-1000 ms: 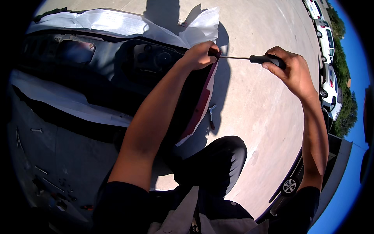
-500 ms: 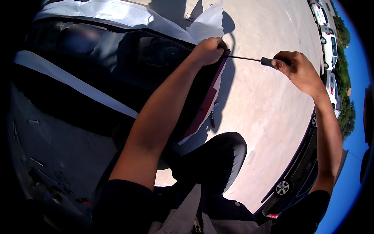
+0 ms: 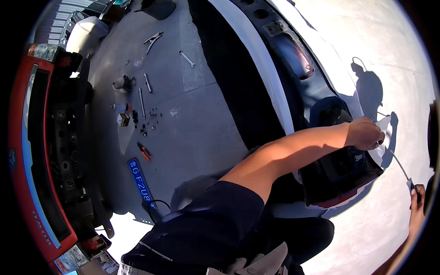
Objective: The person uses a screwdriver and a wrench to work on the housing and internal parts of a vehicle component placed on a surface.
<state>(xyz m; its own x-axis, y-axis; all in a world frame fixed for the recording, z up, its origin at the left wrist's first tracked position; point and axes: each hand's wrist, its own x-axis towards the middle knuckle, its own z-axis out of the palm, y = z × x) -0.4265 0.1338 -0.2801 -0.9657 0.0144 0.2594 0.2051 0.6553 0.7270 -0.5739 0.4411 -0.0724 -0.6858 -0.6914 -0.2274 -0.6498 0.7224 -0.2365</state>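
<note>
My left hand (image 3: 365, 133) is closed at the end of a long dark car-body panel (image 3: 327, 190) with a maroon edge. Its bent fingers hide whatever is in them. At the far right, my right hand (image 3: 416, 206) grips a screwdriver (image 3: 400, 166) by its dark handle, and the thin shaft slants up toward the left hand. The screwdriver's tip appears a little apart from the left fingers. White sheeting (image 3: 275, 87) runs along the panel, and a loose white piece (image 3: 381, 130) shows beyond my left hand.
A red truck front (image 3: 55, 224) stands at the left. On the grey floor lie a wrench (image 3: 187, 59), locking pliers (image 3: 153, 42), orange-handled pliers (image 3: 144, 151), a blue number plate (image 3: 139, 181), metal rods (image 3: 141, 103) and small loose fasteners (image 3: 153, 114). A dark bucket (image 3: 158, 8) stands farther back.
My view has swung left, bringing the truck front and floor tools into sight. The screwdriver's tip, beside the left fingers before, now looks slightly apart. Both hands stay closed.
</note>
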